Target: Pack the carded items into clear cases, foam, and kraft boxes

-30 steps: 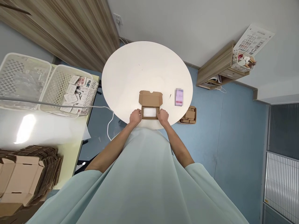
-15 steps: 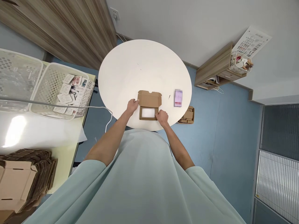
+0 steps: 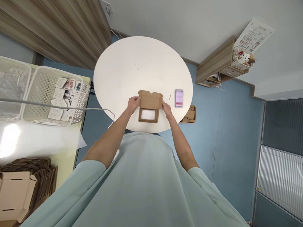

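On the round white table (image 3: 142,69) near its front edge lies a small brown cardboard box (image 3: 148,120) with its lid (image 3: 151,100) raised and tilted back. Inside the box is a flat white item (image 3: 148,114); its kind does not show. My left hand (image 3: 133,103) pinches the left edge of the lid between thumb and fingers. At the lid's right edge my right hand (image 3: 167,109) has its fingers closed on the cardboard side flap. A phone-sized lilac rectangle (image 3: 179,98), blurred, lies to the right of the box.
To the left, a side table carries a white perforated basket (image 3: 42,94) of printed cards (image 3: 62,97) and a stack of flattened cardboard boxes (image 3: 42,183). A cable (image 3: 94,108) crosses toward the round table. On the floor at right stands a carton (image 3: 190,115) with folded cardboard.
My right hand has moved up from the box's right wall to the lid's right edge. My left hand stays on the lid's left edge. The view has shifted slightly.
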`<state>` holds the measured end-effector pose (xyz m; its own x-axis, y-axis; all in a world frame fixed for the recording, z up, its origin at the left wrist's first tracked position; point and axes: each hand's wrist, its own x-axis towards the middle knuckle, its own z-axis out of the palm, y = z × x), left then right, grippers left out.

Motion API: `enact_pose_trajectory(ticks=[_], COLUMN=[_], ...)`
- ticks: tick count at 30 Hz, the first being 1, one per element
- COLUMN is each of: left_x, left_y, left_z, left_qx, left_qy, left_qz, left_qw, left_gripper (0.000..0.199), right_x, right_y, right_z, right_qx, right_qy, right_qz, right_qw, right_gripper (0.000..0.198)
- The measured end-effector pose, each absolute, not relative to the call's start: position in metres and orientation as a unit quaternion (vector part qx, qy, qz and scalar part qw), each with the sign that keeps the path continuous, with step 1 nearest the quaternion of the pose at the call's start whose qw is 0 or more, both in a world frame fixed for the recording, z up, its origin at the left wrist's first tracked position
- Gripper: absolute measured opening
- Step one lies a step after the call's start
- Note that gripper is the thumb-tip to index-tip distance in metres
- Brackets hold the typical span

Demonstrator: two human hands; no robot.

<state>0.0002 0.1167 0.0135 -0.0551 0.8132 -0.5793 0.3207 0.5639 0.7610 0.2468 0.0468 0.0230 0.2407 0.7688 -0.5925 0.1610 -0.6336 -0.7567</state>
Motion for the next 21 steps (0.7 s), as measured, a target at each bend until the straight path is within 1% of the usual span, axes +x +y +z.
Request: enact_pose_trajectory(ticks=[2,6,9,11,13,16,18,21], left_x=[0.001,0.0,-0.003,-0.007,-0.01,-0.015,-0.018,-0.022], left_y=[0.118,0.118,0.115,0.113,0.109,0.101,0.093,0.079], left_z=[0.017,0.025,0.033,0.038,0.042,0.046,0.047,0.047], left_qx=[0.408,0.419,0.442,0.449,0.452,0.467,0.489,0.517], left_qy=[0.69,0.676,0.665,0.663,0.656,0.628,0.606,0.591], left_qz=[0.213,0.2,0.197,0.191,0.19,0.201,0.212,0.215], left_qw=[0.559,0.572,0.569,0.568,0.574,0.589,0.59,0.581], left_gripper=[0.031,0.032,0.032,0.033,0.04,0.063,0.076,0.084], right_x=[0.248,0.245,0.245,0.246,0.248,0.251,0.252,0.251], right_y=[0.055,0.06,0.056,0.05,0.044,0.036,0.029,0.018], right_z=[0.025,0.032,0.038,0.042,0.045,0.05,0.054,0.057], right_qx=[-0.718,-0.725,-0.715,-0.698,-0.679,-0.655,-0.648,-0.662], right_qy=[-0.313,-0.356,-0.388,-0.396,-0.408,-0.453,-0.481,-0.491], right_qz=[0.544,0.521,0.515,0.525,0.531,0.515,0.501,0.494], right_qw=[0.301,0.278,0.27,0.284,0.302,0.318,0.311,0.277], right_gripper=[0.054,0.044,0.042,0.042,0.048,0.066,0.071,0.074])
